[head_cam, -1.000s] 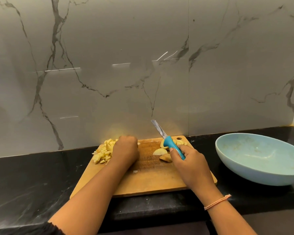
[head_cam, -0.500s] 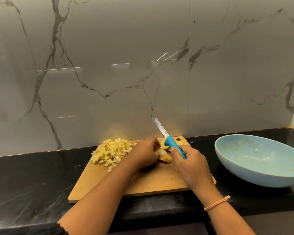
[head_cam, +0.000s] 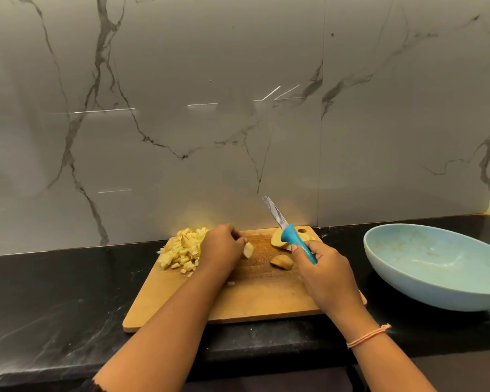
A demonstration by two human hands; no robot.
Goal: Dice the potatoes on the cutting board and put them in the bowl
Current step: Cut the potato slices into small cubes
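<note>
Head view: left hand (head_cam: 222, 247) pinches potato piece (head_cam: 248, 249), right hand (head_cam: 321, 268) raises knife (head_cam: 287, 232).

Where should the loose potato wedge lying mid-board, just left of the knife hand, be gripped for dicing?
Probably pinch the potato wedge across its rounded skin back from above, coming from the left hand side; its cut face seems to lie down on the cutting board, steadying it.
</note>
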